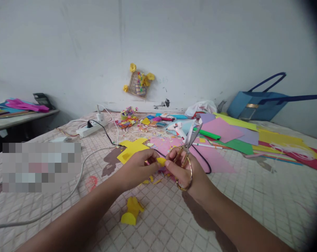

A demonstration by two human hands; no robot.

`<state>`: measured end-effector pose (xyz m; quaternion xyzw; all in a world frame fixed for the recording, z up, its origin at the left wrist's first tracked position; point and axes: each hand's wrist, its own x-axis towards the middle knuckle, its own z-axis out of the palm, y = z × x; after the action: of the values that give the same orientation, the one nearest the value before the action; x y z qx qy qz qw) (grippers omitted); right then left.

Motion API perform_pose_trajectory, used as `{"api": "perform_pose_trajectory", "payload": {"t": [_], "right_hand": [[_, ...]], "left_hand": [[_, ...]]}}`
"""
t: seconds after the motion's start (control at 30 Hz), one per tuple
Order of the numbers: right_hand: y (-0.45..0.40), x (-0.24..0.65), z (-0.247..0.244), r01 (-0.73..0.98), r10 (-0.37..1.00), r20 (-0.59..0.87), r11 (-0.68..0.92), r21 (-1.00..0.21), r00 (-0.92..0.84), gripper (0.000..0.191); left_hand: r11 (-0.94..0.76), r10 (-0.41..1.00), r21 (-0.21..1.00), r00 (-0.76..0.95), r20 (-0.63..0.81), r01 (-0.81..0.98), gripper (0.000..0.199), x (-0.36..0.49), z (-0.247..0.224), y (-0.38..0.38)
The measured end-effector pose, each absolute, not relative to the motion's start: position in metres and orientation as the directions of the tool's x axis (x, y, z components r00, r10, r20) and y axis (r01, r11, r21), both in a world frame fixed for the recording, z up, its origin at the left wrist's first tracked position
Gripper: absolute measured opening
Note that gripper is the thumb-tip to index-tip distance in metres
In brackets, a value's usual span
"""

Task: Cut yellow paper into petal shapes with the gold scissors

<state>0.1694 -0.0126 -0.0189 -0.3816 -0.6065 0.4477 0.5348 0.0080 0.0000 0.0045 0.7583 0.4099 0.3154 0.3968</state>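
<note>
On my remote feed: cluttered desk (252, 210), grid-patterned, pale wall behind; I take the glue gun (177, 128) as landmark. Both hands are at work on its near side. My left hand (138, 166) pinches a small yellow piece (161, 161) between thumb and fingers. My right hand (194, 177) grips scissors (186, 149), gold handles looped about it, blades parted and pointing up past the gun; its thumb tip meets the right edge of the piece. I note a yellow sheet (137, 143) left of the gun and a little nearer, with a power strip (92, 128) farther left. Yellow scraps (132, 204) lie well to the near side of the gun, toward the left. Pink sheet (216, 162) nearer than the gun and rightward; green tool (207, 133) just to its right, then stacked paper (223, 129). Blue bag (273, 112) stands far right of the gun. A wall ornament (135, 84) hangs behind the gun, up and left.
</note>
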Motion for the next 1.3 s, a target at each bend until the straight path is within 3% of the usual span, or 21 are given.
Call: {"api": "perform_pose_trajectory", "payload": {"t": [0.23,0.47,0.9,1.3], "right_hand": [[-0.0109,0.1693,-0.0185,-0.079,0.962,0.252,0.244,-0.966,-0.106,0.017],[-0.0093,0.1662,-0.0189,-0.206,0.979,0.172,0.147,-0.968,-0.112,0.02],[-0.0102,0.1667,-0.0143,-0.299,0.987,0.112,0.075,-0.951,-0.111,0.018],[-0.0097,0.1668,-0.0167,-0.363,0.973,0.141,0.067,-0.93,-0.181,0.023]], "left_hand": [[-0.403,0.816,0.883,0.53,0.228,0.241,0.036,0.0075,0.0029,-0.0041],[-0.422,0.785,0.891,0.559,0.267,0.167,0.019,0.0067,0.0032,-0.0027],[-0.479,0.785,0.847,0.545,0.296,0.229,0.02,0.0014,0.0045,-0.0005],[-0.436,0.736,0.9,0.572,0.363,-0.01,0.021,0.0003,0.0065,0.001]]}}
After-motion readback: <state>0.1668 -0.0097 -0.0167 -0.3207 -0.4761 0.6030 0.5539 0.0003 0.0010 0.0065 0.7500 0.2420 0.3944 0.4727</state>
